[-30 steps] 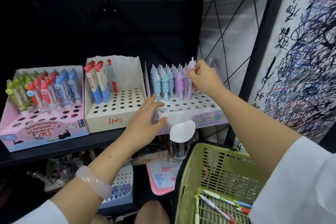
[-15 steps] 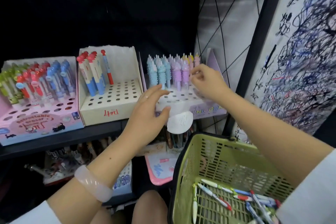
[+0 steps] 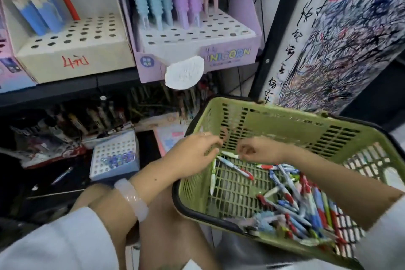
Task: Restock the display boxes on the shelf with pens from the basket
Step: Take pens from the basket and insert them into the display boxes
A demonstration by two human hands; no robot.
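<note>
Reaching into the green basket (image 3: 285,123), we have both hands over its far inner corner: our left hand (image 3: 192,155) crosses the near-left rim with fingers curled down toward the mesh floor, and our right hand (image 3: 258,151) sits just beside it, fingertips drawn together at the end of a white pen (image 3: 230,155); motion blur keeps us from telling whether either hand truly grips anything. The pens (image 3: 306,208) lie heaped in the basket's near-right part, red, blue and white barrels crossing one another, with a few strays on the bare mesh toward the left wall. Above and behind the basket stands the lilac unicorn box (image 3: 228,52), its back rows filled with blue, purple and pink pens and its front rows of holes vacant. Left of that box sits the cream box (image 3: 74,59), blue and red pens at its back, most holes unfilled. Below the shelf edge (image 3: 65,92), left of the basket, a small blue holed box (image 3: 114,155) rests among dark clutter.
</note>
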